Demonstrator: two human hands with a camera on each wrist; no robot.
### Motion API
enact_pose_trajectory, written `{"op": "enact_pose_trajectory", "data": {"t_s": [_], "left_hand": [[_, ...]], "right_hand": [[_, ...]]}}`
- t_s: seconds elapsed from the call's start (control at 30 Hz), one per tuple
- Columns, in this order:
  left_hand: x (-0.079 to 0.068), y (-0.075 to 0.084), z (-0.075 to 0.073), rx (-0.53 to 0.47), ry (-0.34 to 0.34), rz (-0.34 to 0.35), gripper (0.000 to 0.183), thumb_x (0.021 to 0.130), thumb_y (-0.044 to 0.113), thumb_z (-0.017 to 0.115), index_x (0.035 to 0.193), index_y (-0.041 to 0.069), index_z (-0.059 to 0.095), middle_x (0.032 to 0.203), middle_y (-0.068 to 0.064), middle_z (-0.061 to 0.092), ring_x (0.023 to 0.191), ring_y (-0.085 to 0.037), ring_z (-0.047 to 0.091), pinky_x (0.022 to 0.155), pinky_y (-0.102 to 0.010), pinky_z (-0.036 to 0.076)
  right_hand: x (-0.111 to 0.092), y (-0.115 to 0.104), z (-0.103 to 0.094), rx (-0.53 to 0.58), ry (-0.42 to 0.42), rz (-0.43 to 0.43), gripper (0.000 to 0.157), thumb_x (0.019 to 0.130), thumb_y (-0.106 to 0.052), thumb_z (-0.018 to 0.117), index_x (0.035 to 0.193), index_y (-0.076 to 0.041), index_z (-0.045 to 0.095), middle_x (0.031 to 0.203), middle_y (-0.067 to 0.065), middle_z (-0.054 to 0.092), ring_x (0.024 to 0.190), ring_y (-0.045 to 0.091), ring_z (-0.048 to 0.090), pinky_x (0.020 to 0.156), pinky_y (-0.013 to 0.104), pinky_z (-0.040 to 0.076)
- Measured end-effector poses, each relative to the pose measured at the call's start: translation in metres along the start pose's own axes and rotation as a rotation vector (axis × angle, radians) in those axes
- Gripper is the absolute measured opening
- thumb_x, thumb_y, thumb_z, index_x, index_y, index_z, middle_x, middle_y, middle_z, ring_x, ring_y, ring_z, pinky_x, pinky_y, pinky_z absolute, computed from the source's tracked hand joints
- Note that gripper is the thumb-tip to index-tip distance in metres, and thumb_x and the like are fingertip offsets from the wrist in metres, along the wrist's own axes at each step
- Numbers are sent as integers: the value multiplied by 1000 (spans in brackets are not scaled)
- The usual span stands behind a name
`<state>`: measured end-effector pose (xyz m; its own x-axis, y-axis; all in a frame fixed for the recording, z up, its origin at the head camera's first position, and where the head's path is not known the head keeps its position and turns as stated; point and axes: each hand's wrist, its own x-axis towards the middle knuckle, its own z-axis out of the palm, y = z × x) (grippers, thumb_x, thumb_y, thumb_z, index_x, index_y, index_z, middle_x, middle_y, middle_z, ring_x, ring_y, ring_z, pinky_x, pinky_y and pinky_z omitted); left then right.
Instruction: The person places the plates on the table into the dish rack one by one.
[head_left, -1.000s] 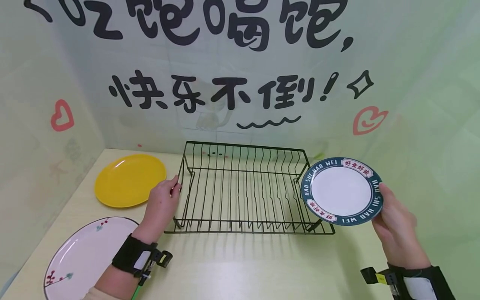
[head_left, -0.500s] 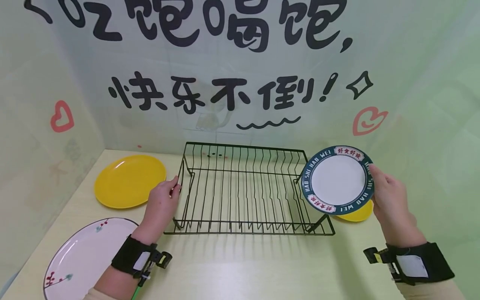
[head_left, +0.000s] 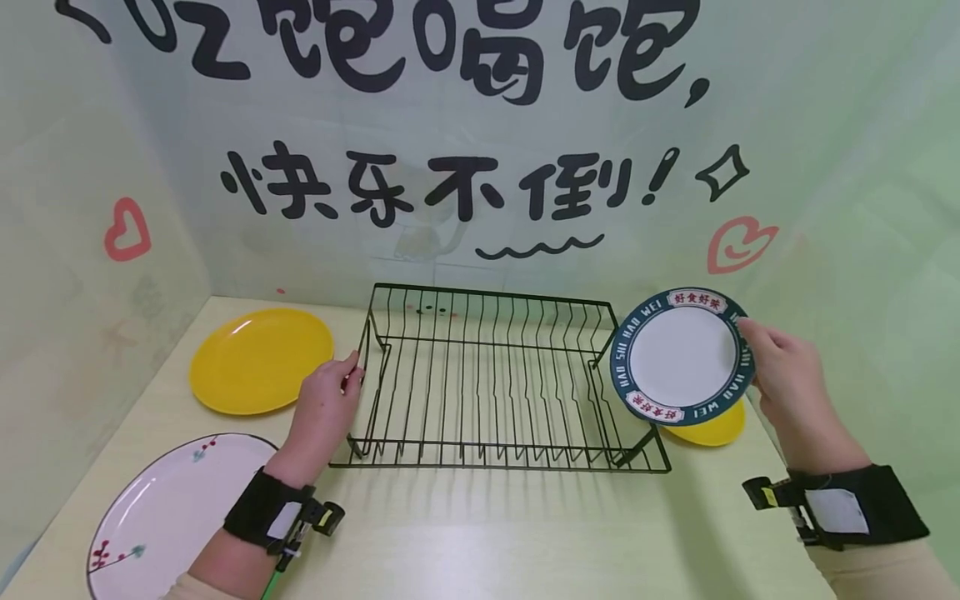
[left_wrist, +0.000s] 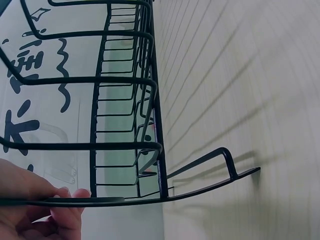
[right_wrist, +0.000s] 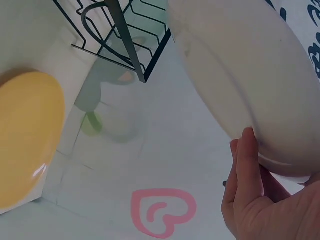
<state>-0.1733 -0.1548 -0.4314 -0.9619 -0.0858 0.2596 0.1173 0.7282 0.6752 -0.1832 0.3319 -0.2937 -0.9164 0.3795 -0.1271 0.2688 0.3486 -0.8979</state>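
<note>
Blue-rimmed round plate, wire rack

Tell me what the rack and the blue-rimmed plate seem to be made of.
Rack: probably metal wire with a dark coating, judging by its thin, evenly bent rods.

Blue-rimmed plate: perhaps glazed ceramic, given the smooth white middle and pale underside with a soft sheen; melamine can't be ruled out.
</note>
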Motion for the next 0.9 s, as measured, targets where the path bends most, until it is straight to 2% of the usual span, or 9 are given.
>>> {"op": "enact_pose_trajectory", "data": {"t_s": [0.1, 0.23, 0.43, 0.6, 0.77, 0.9], "left_hand": [[0, -1, 0, 2, 6, 4, 37, 96, 10, 54, 129, -7, 53, 94, -17, 65, 64, -20, 46, 50, -21, 39], [-1, -1, 0, 6, 11, -4, 37, 96, 10, 54, 128, -7, 53, 96, -18, 65, 64, -20, 46, 50, -20, 40], [-1, 1, 0, 4, 11, 1, 37, 95, 10, 55, 128, -7, 54, 95, -18, 65, 67, -21, 48, 51, -20, 41], [-1, 0, 0, 4, 19, 8, 36, 95, 9, 55, 127, -7, 54, 96, -19, 65, 68, -22, 50, 52, -20, 42], [-1, 0, 0, 7, 15, -2, 37, 95, 10, 55, 129, -6, 53, 94, -17, 65, 69, -21, 50, 52, -20, 42], [-2, 1, 0, 11, 13, -5, 37, 95, 10, 55, 129, -6, 54, 94, -17, 65, 69, -21, 50, 52, -20, 42]], "right_hand": [[2, -4, 5, -122, -17, -39, 65, 93, -55, 43, 134, -5, 53, 101, -2, 50, 84, 13, 50, 67, 10, 50], [6, -7, 11, -154, -64, -49, 69, 94, -54, 40, 140, -3, 44, 104, 0, 50, 85, 14, 50, 69, 9, 50], [10, -6, 17, -127, -68, -31, 68, 94, -54, 42, 138, -3, 47, 99, -1, 51, 80, 13, 52, 67, 11, 49], [11, -5, 25, -127, -65, -27, 70, 92, -57, 42, 138, -5, 49, 104, 0, 51, 90, 18, 49, 70, 12, 47], [11, -7, 33, -205, -75, -84, 68, 92, -58, 41, 134, -6, 53, 106, 4, 52, 96, 21, 46, 74, 13, 44], [12, -9, 38, -257, -60, -150, 61, 94, -54, 42, 118, -2, 60, 91, 5, 51, 92, 21, 43, 69, 15, 43]]}}
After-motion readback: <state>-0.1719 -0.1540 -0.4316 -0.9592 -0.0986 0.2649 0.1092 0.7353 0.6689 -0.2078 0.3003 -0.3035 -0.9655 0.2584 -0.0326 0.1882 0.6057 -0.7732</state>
